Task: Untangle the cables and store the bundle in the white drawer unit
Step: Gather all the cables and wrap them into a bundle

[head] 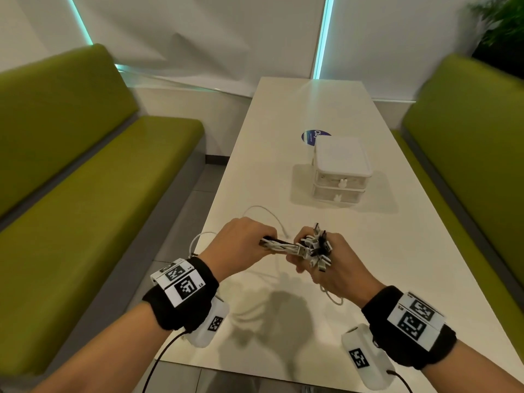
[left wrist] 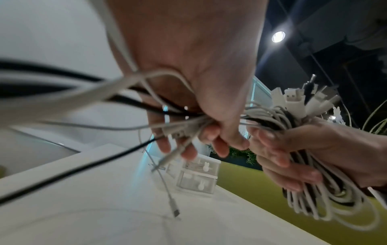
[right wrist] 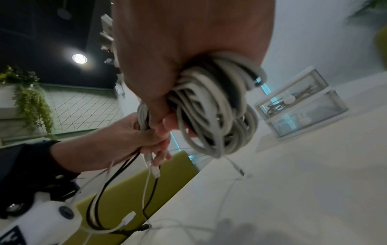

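Both hands are raised above the near part of the white table (head: 283, 336). My right hand (head: 326, 265) grips a coiled bundle of white and black cables (right wrist: 217, 106), with a cluster of plugs (head: 319, 245) fanning out above its fingers. My left hand (head: 243, 245) grips the straight strands (head: 283, 246) that run across to the bundle; loose tails (right wrist: 108, 190) hang below it. One thin white cable (head: 266, 214) trails onto the table. The white drawer unit (head: 341, 171) stands farther back, both drawers closed, rabbit-shaped knobs (head: 343, 182) facing me.
Green benches (head: 85, 180) run along both sides of the table. A round blue sticker (head: 312, 136) lies behind the drawer unit. The upper drawer (right wrist: 293, 92) holds some cables. A plant (head: 502, 29) stands at the far right corner.
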The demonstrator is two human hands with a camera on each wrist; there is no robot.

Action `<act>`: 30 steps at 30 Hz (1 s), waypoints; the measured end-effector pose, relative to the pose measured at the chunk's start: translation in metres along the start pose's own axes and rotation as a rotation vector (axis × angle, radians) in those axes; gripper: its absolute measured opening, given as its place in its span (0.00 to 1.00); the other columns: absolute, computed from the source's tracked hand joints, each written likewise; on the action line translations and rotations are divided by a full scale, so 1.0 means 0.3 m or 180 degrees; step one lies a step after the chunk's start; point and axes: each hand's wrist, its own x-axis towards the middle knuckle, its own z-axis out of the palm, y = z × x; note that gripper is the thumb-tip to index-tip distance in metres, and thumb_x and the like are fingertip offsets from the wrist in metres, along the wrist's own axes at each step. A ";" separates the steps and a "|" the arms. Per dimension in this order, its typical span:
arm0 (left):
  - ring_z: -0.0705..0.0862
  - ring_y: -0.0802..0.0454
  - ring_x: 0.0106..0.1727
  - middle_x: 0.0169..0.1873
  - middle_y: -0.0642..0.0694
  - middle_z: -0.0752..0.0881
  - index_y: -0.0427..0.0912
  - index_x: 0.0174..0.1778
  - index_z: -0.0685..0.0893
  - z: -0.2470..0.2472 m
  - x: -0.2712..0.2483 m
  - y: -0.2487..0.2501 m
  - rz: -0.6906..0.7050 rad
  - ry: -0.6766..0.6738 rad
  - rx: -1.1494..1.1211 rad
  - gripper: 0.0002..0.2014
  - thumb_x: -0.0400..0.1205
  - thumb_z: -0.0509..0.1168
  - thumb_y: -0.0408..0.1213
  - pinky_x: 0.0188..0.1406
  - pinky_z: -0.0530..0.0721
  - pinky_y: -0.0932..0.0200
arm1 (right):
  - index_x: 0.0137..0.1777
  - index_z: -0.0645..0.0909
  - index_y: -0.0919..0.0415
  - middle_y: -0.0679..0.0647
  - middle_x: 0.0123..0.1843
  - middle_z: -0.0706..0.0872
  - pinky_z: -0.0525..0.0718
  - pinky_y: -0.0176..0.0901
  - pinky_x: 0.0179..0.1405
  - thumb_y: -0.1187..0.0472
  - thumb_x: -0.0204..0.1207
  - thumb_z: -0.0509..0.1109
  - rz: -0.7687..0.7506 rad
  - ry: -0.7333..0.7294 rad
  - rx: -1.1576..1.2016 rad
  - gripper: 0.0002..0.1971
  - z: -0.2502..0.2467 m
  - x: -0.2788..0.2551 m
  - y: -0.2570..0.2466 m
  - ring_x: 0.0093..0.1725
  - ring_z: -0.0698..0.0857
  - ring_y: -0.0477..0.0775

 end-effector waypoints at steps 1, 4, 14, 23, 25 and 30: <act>0.78 0.49 0.33 0.29 0.51 0.85 0.50 0.42 0.87 0.002 -0.005 0.002 0.0028 0.0077 0.0017 0.09 0.81 0.67 0.51 0.35 0.77 0.52 | 0.39 0.80 0.57 0.53 0.37 0.85 0.78 0.39 0.29 0.76 0.74 0.69 0.0021 -0.0026 0.0032 0.13 -0.006 -0.001 0.003 0.35 0.87 0.46; 0.75 0.55 0.28 0.24 0.54 0.80 0.51 0.40 0.86 0.009 -0.022 0.001 -0.0004 0.0096 -0.0149 0.16 0.76 0.68 0.61 0.31 0.74 0.56 | 0.36 0.80 0.51 0.49 0.32 0.82 0.82 0.50 0.39 0.52 0.71 0.80 -0.0173 -0.0067 -0.0489 0.11 -0.027 0.001 0.023 0.34 0.81 0.55; 0.67 0.58 0.23 0.20 0.55 0.71 0.38 0.35 0.82 -0.019 -0.012 -0.019 -0.0340 -0.0093 -0.1564 0.21 0.76 0.71 0.56 0.24 0.63 0.65 | 0.39 0.76 0.72 0.42 0.20 0.73 0.71 0.31 0.22 0.62 0.73 0.79 0.0240 0.0363 0.0380 0.16 -0.071 0.046 -0.009 0.19 0.72 0.43; 0.64 0.58 0.23 0.19 0.58 0.67 0.50 0.26 0.68 0.038 -0.001 0.067 -0.0650 0.0594 -0.2475 0.22 0.84 0.60 0.55 0.25 0.63 0.66 | 0.31 0.82 0.52 0.57 0.24 0.71 0.75 0.49 0.26 0.49 0.70 0.80 0.0358 0.0470 0.1168 0.13 -0.032 0.029 -0.031 0.21 0.74 0.58; 0.66 0.57 0.24 0.20 0.57 0.68 0.49 0.27 0.69 0.064 0.001 0.084 -0.0636 0.0713 -0.2453 0.23 0.84 0.57 0.58 0.27 0.66 0.63 | 0.32 0.85 0.49 0.56 0.25 0.71 0.75 0.52 0.29 0.47 0.70 0.78 0.0280 0.0533 0.1306 0.10 -0.027 0.027 -0.047 0.21 0.75 0.58; 0.69 0.59 0.23 0.21 0.55 0.73 0.48 0.29 0.72 0.129 -0.007 0.131 -0.0570 0.0703 -0.2379 0.26 0.87 0.47 0.59 0.29 0.68 0.62 | 0.31 0.79 0.57 0.54 0.24 0.73 0.78 0.56 0.32 0.50 0.74 0.76 0.0301 0.0805 0.1508 0.16 -0.003 0.035 -0.048 0.20 0.76 0.58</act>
